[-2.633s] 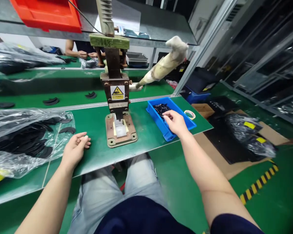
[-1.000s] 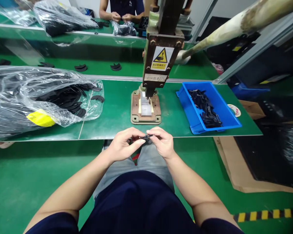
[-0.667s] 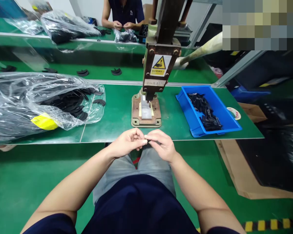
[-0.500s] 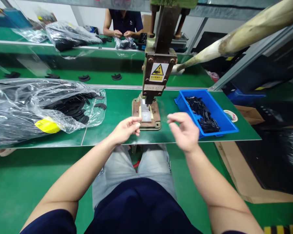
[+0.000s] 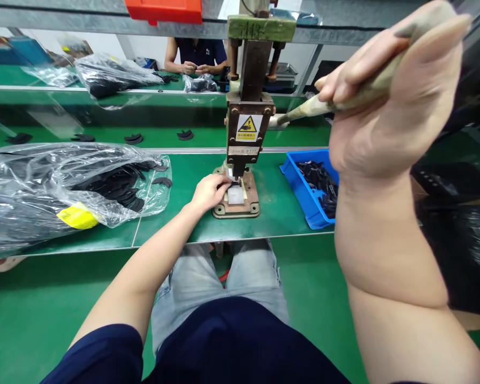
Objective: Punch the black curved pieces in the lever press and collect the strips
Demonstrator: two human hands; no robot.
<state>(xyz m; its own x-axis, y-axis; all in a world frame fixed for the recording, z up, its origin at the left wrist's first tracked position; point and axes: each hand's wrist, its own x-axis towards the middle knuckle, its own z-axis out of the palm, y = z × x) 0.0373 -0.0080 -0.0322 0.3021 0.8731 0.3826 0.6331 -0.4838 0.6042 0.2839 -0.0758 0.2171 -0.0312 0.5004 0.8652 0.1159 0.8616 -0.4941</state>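
A hand press point(image 5: 246, 128) with a yellow warning label stands on the green bench point(image 5: 176, 224). My left hand point(image 5: 208, 193) reaches onto its brown base plate point(image 5: 237, 205); its fingers pinch a small dark part point(image 5: 234, 183) under the ram. My right hand point(image 5: 388, 101) is raised close to the camera, wrapped round the pale cloth-wound lever handle point(image 5: 304, 111). A blue bin point(image 5: 308, 192) of small black parts sits right of the press, partly hidden by my right forearm.
A large clear plastic bag point(image 5: 44, 186) of black curved pieces with a yellow label lies at left. Loose black pieces point(image 5: 133, 138) sit on the conveyor behind. Another person's hands point(image 5: 196, 68) work at the far bench. An orange tray point(image 5: 164, 9) sits on the shelf overhead.
My hands separated from in front of my lap. The left one moved forward to the press base with the small part; the right one rose and took hold of the lever handle.
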